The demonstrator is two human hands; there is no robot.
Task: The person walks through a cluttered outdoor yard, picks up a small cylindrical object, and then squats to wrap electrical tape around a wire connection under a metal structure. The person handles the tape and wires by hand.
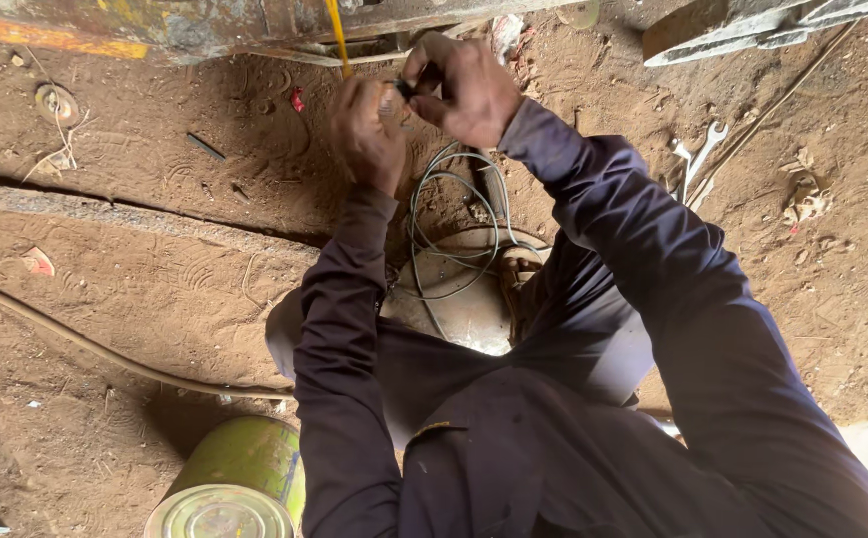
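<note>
Two hands work close together at the top of the view, above the dirt. Left hand (367,134) is curled round a thin yellow wire (339,35) that runs up toward a worn metal frame (155,25). Right hand (462,88) pinches a small dark part (409,88) just beside it. Grey cable (454,219) loops below them. Lower left stands a green can (245,468), lid on, contents hidden. Two spanners (698,159) lie far right.
</note>
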